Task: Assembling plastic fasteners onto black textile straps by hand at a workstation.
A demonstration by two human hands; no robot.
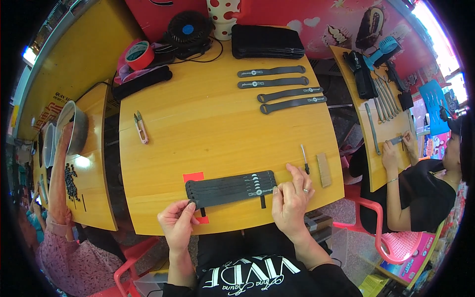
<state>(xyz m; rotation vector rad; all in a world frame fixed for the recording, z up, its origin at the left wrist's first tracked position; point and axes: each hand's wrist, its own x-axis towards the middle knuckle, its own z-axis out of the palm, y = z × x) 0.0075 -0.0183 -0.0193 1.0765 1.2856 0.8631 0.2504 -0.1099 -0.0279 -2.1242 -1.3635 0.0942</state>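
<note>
Several black straps [222, 185] lie overlapped in a neat row near the table's front edge, their right ends marked with light print. My left hand [178, 221] pinches the left end of the nearest strap [225, 198] between thumb and fingers. At that strap's right end, my right hand [293, 200] has its thumb and a finger against the corner, with other fingers raised. A ring is on this hand. Red tape [193, 176] shows beyond the straps' left ends, and a dark narrow strip [263, 202] sticks out below their right ends.
Right of the straps are a screwdriver [305, 159] and a tan block [323, 170]. Snips [141, 128] lie at left. Loose straps [272, 84], a black stack [267, 42] and a fan [189, 30] sit farther back. Co-workers handle pieces at side tables [383, 171], [99, 198].
</note>
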